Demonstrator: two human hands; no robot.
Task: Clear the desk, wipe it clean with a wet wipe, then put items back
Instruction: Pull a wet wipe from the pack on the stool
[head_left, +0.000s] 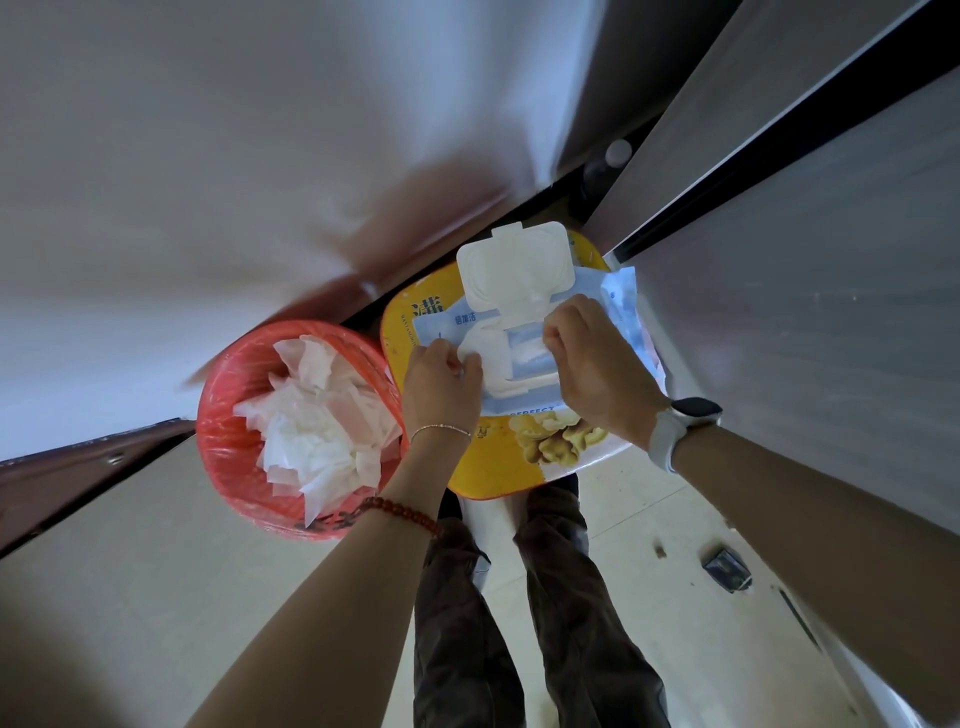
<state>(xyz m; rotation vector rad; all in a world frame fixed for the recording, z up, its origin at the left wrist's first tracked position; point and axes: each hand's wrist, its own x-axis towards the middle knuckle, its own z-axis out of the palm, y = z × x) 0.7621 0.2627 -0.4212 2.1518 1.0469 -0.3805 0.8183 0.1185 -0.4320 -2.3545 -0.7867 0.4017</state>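
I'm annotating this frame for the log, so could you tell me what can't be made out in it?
- Head view: the wet wipe pack opening is partly covered by the right hand, so its contents don't show.
- The left hand hides its own fingertips' hold on the wipe.
- The yellow box print is mostly covered by the pack.
- The desk surface is motion-blurred.
- The small dark floor object is too small to identify.
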